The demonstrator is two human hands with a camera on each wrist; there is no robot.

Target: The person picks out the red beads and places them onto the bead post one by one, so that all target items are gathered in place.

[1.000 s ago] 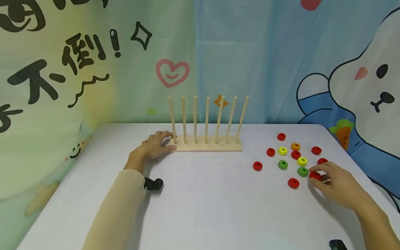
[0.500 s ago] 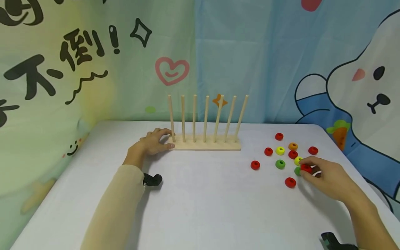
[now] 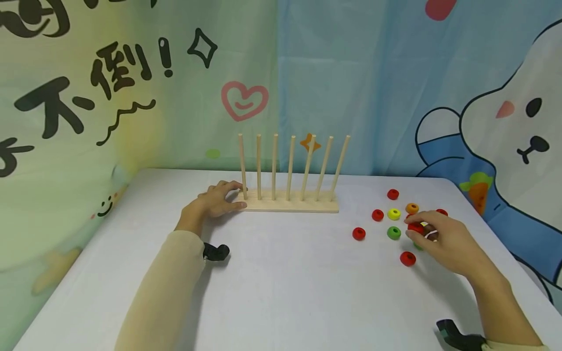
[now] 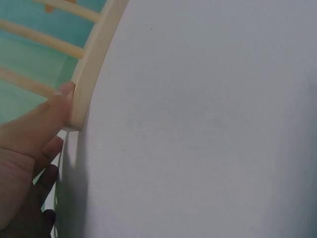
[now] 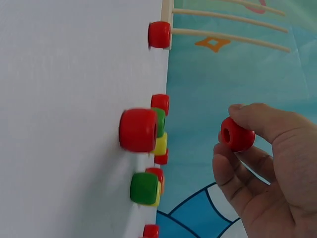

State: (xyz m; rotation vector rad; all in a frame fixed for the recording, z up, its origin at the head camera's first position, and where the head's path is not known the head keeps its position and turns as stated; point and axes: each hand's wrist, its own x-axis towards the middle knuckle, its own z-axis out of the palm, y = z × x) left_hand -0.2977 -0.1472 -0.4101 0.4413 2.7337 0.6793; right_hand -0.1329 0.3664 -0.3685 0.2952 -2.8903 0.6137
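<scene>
My right hand (image 3: 456, 243) pinches a red bead (image 5: 239, 136) between thumb and fingertips. In the right wrist view that bead is raised off the table, its hole facing sideways. My left hand (image 3: 214, 201) grips the left end of a wooden peg rack (image 3: 291, 206), thumb at the front edge and fingers behind. Several bare upright pegs stand in a row along the rack. In the left wrist view the thumb lies against the end of the rack's base (image 4: 89, 74). Below and around my right hand lie loose beads, some partly hidden by it.
Loose beads on the white table (image 3: 281, 282) include a green bead (image 3: 393, 233), a yellow bead (image 3: 393, 214), an orange bead (image 3: 411, 208) and several red ones, such as a red bead (image 3: 358, 234) nearest the rack. A printed curtain (image 3: 325, 87) hangs behind the table.
My right hand has lifted the red bead from the right of the group and carried it left and back over the other beads. My left hand stays on the rack.
</scene>
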